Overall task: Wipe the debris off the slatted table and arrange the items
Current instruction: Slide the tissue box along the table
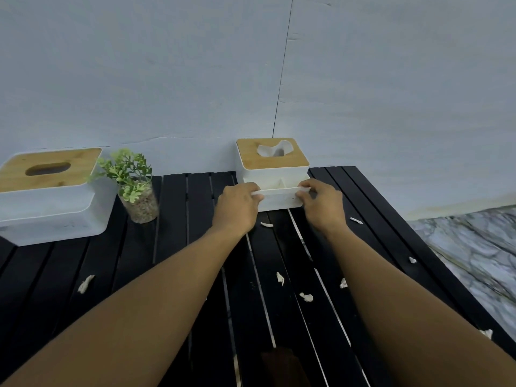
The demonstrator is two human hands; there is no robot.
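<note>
The left hand [237, 203] grips the front left corner of a white plastic tissue box with a light wooden lid [275, 174], fingers curled over the rim of its low front tray. The right hand [321, 203] pinches the front right corner of the same tray, thumb on the near wall and fingers hooked over the edge. Both forearms reach forward from the bottom of the view. The box sits on the far side of a black slatted counter [173, 219], close to the pale blue wall [167, 79]. A white tissue [275, 150] pokes up through the slot in its lid, and the tray in front is split by a thin divider.

Small white paper scraps lie scattered on the slats. One scrap [267, 224] lies just in front of the box between the wrists, and another [356, 220] lies just right of the right wrist. Several more [306, 296] lie between the forearms and towards the right edge, and a single one [86, 283] lies left of the left forearm.

On the far left stands a second, larger white tissue box with a wooden lid [53, 208], its oval slot dark. Just beside it stands a small green plant [131, 174] in a clear glass jar of pebbles [141, 205]. A grey marbled floor [474, 247] shows beyond the counter's right edge.
</note>
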